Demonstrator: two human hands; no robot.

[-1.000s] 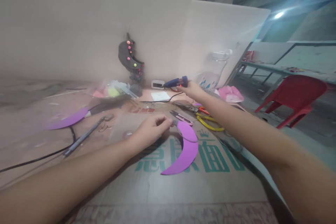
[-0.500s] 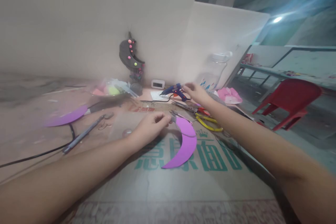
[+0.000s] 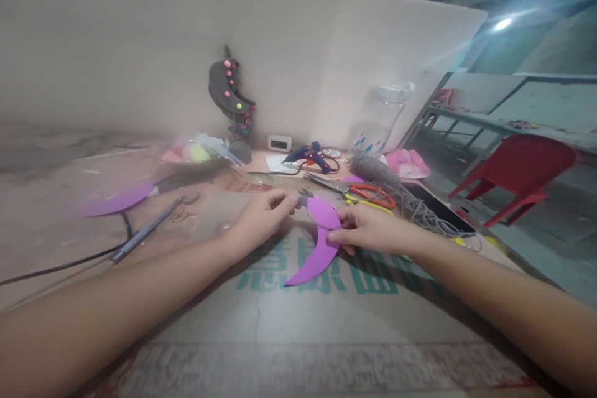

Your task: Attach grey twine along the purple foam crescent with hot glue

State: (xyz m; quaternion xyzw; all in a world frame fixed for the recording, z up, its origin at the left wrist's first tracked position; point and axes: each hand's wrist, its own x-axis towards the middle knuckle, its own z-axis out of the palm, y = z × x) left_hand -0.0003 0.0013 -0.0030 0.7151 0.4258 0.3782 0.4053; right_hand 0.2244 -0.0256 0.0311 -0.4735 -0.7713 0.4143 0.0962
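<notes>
A purple crescent-shaped sheet (image 3: pixel 313 261) is held a little above the printed cardboard (image 3: pixel 219 317), its lower point aimed down and left. The upper tip is grey, seemingly wrapped in yarn, and my left hand (image 3: pixel 263 216) pinches it there. On the outer curve, my right hand (image 3: pixel 368 228) grips the crescent near its middle, thumb in front. Just behind the hands lie red-handled scissors (image 3: pixel 373 193) and a yellow-handled tool (image 3: pixel 361 202), partly covered. A blue glue gun (image 3: pixel 308 153) rests farther back, with nobody touching it.
Grey yarn (image 3: pixel 373 169) trails beside a dark phone (image 3: pixel 438 206) on the right. Along the wall stand a clear bottle (image 3: pixel 385 115), a small clock (image 3: pixel 280 143) and a bowl (image 3: pixel 180 165). A grey moon decoration (image 3: pixel 220 87) hangs above. A red chair (image 3: pixel 527 165) stands at right.
My right hand has left the glue gun and come back toward me onto the crescent. My left hand keeps its pinch on the tip.
</notes>
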